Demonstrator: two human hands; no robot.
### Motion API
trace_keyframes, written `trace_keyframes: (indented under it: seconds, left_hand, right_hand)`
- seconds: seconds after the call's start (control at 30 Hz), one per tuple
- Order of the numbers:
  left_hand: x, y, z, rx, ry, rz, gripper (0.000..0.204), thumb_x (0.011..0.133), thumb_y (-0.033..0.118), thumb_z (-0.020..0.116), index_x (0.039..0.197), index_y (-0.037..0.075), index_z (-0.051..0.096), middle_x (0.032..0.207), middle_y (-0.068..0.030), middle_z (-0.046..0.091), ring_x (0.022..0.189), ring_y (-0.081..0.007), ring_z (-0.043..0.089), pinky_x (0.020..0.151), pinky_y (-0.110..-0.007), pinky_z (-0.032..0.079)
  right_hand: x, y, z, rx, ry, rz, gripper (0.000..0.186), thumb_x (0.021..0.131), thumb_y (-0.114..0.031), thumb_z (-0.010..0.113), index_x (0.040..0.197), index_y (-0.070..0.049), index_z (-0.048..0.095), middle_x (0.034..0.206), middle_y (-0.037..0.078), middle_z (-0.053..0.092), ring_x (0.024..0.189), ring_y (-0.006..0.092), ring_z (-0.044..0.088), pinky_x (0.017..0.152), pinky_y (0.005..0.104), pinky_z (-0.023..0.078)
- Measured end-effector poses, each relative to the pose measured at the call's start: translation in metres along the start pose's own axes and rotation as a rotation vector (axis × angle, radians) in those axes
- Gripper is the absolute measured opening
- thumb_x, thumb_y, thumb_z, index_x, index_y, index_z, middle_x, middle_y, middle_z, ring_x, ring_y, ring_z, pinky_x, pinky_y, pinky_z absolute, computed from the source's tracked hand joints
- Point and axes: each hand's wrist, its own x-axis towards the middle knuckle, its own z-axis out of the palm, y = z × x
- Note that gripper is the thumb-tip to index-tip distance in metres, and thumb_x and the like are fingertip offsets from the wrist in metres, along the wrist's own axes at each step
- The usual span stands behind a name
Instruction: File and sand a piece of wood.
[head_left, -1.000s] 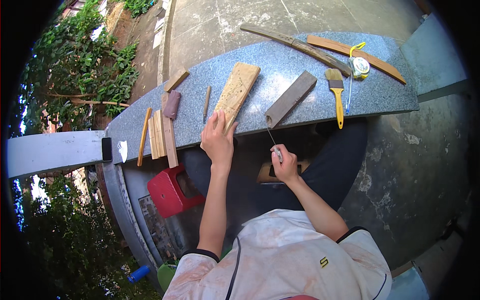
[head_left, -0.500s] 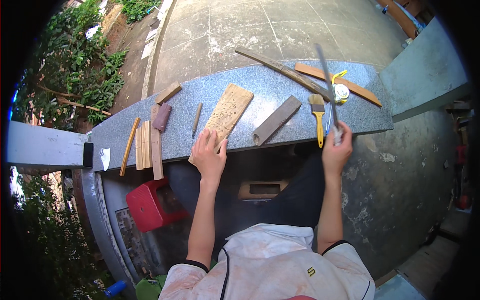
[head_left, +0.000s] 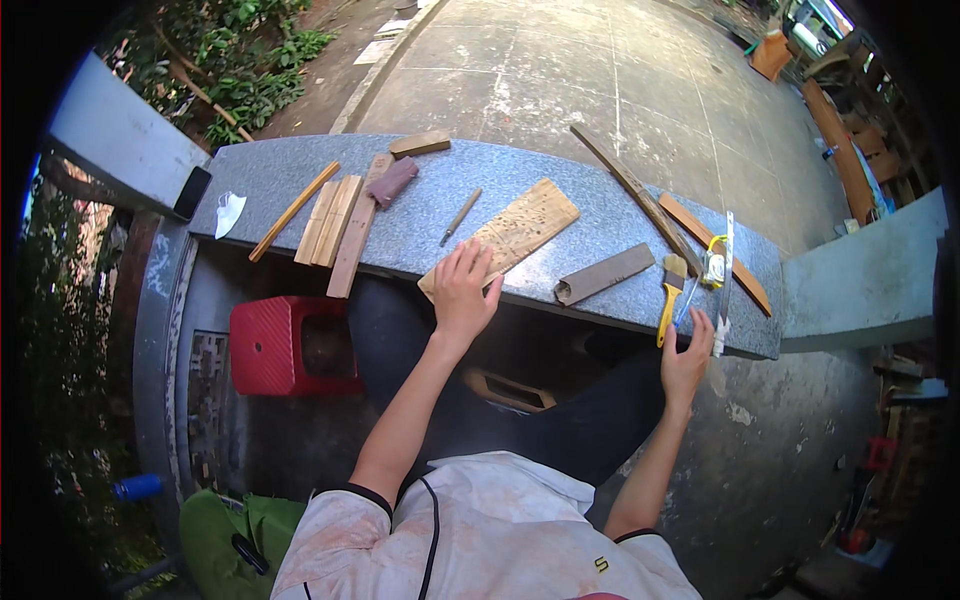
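Observation:
My left hand (head_left: 463, 293) lies on the near end of a light wooden board (head_left: 540, 222) with dark carved marks, fingers stretched over it and the thumb apart. At the table's front edge, my right hand (head_left: 686, 362) is open with its fingers spread. Beside it lies a long thin metal blade (head_left: 728, 262) with a white-wrapped handle end (head_left: 720, 337), apart from the fingers. Close to those fingertips are a blue pen (head_left: 688, 303) and a yellow-handled paintbrush (head_left: 669, 300). A white tape measure (head_left: 714, 268) with a yellow strap sits next to the blade.
The grey granite table (head_left: 290, 165) also bears a dark wooden block (head_left: 606, 274), a slim chisel-like tool (head_left: 461, 217), a purple-brown folded piece (head_left: 392, 184), wooden strips (head_left: 332, 222), long sticks (head_left: 635, 187) and a white mask (head_left: 229, 213). A red stool (head_left: 265, 345) stands below left.
The blade, held upright in my right hand before, now lies on the table at the right, let go. The view has turned. My left hand stays on the board.

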Motion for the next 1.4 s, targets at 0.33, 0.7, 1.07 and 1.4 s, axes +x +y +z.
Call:
trace_keyframes:
  seconds: [0.33,0.7,1.07,1.4]
  left_hand:
    - [0.003,-0.012,-0.011,-0.091,-0.046,0.065,0.052,0.091,0.029,0.083,0.136,0.006,0.072,0.148,-0.0147,0.066,0.14,-0.0353,0.057,0.116,-0.05,0.043]
    - [0.104,-0.11,-0.04,0.034,0.206,-0.566,0.068,0.097,0.033,0.078,0.152,0.001,0.052,0.139,-0.0242,0.066,0.12,-0.0439,0.068,0.103,-0.053,0.055]
    - [0.077,-0.083,-0.048,0.002,0.47,-0.004,0.051,0.093,0.007,0.076,0.143,0.006,0.066,0.091,-0.0072,0.067,0.086,-0.0305,0.067,0.08,-0.048,0.053]
    - [-0.026,0.018,-0.049,-0.868,0.209,-0.278,0.033,0.097,0.0,0.07,0.13,0.0,0.07,0.099,-0.0068,0.068,0.091,-0.0156,0.067,0.086,-0.033,0.057]
  right_hand:
    - [-0.023,-0.001,0.031,-0.029,-0.027,-0.013,0.053,0.097,-0.015,0.075,0.147,-0.005,0.061,0.157,0.022,0.052,0.145,0.0434,0.051,0.12,0.0518,0.042]
    - [-0.027,-0.006,0.029,-0.03,0.011,0.006,0.057,0.093,-0.011,0.078,0.147,-0.006,0.06,0.157,0.022,0.05,0.144,0.0452,0.048,0.119,0.0529,0.043]
    - [-0.005,-0.04,0.021,0.062,-0.036,-0.029,0.059,0.093,-0.016,0.079,0.147,-0.004,0.059,0.154,0.025,0.052,0.144,0.0465,0.05,0.121,0.0542,0.04]
    - [0.005,-0.122,0.071,0.14,-0.265,-0.521,0.042,0.097,-0.02,0.075,0.137,-0.011,0.068,0.154,0.015,0.058,0.154,0.0402,0.045,0.129,0.0655,0.027]
